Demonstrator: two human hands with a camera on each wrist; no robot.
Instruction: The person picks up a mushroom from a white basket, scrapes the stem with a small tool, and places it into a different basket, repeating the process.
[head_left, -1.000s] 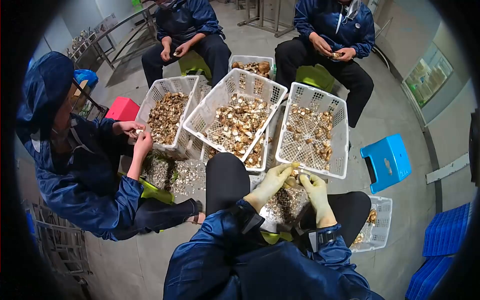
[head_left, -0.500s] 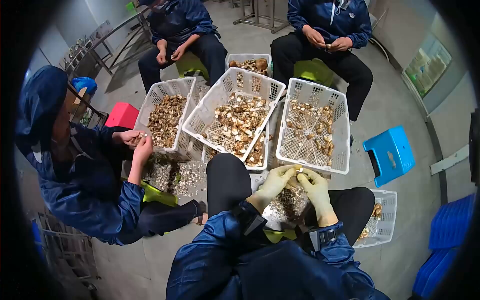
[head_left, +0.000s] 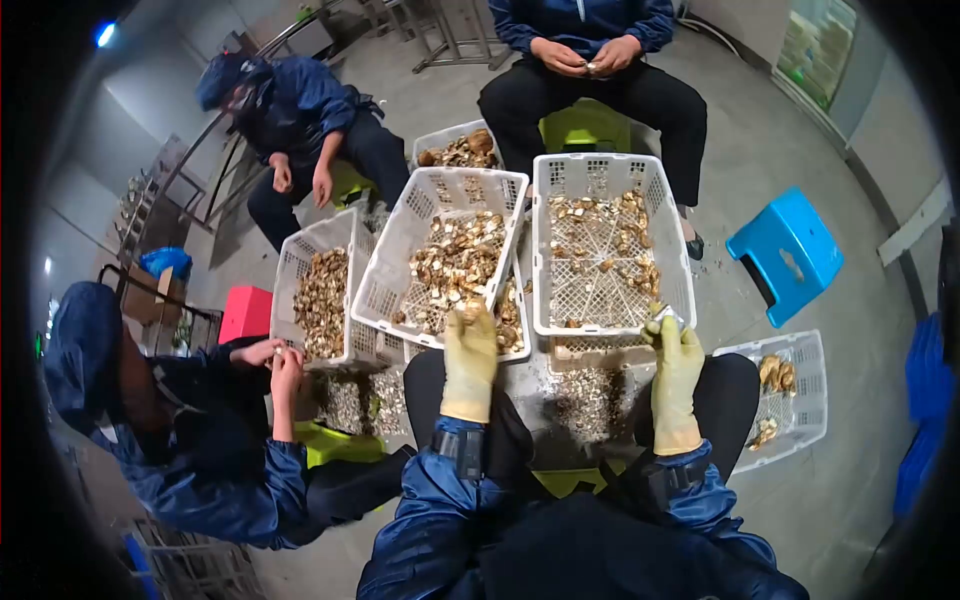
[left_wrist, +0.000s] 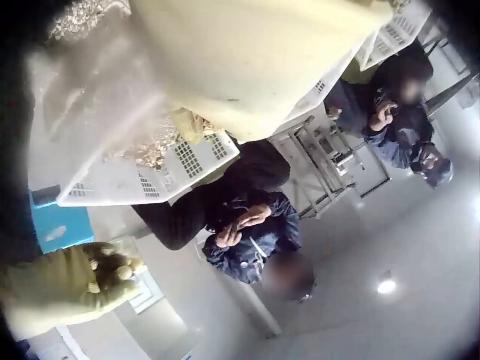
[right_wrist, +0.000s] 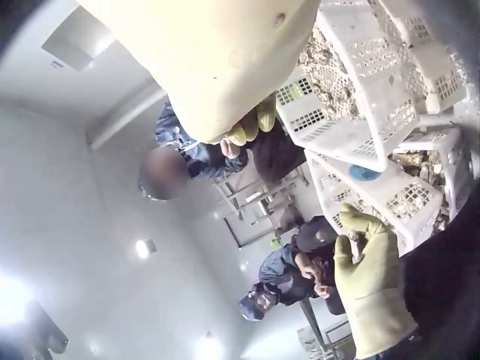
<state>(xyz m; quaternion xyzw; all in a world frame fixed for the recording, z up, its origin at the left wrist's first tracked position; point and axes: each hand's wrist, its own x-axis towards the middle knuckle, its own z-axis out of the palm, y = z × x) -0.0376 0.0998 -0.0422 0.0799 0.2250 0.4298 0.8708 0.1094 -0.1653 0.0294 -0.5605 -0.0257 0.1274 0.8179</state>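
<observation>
My left hand (head_left: 470,365), in a pale yellow glove, reaches to the near edge of the middle white crate (head_left: 378,270), which holds cut brown-and-white mushrooms. Its fingertips pinch a small mushroom (head_left: 473,308). In the right wrist view this left hand (right_wrist: 371,277) has thumb and fingers bent towards each other. My gloved right hand (head_left: 678,385) stays over my right thigh, beside the near corner of the right crate (head_left: 612,330). Its curled fingers grip a small silvery blade (head_left: 668,316). The left wrist view shows this right hand (left_wrist: 67,289) with fingers bent in.
Mushrooms also fill a left crate (head_left: 284,290) and a back crate (head_left: 425,137). Another low crate (head_left: 815,400) stands by my right leg. Trimmings (head_left: 590,405) lie between my knees. Three people sit around the crates. A blue stool (head_left: 785,250) stands at right.
My hands were together over the trimmings; now they are apart. The left has gone forward and left to the middle crate, the right slightly right. The person at back left has lowered their hands.
</observation>
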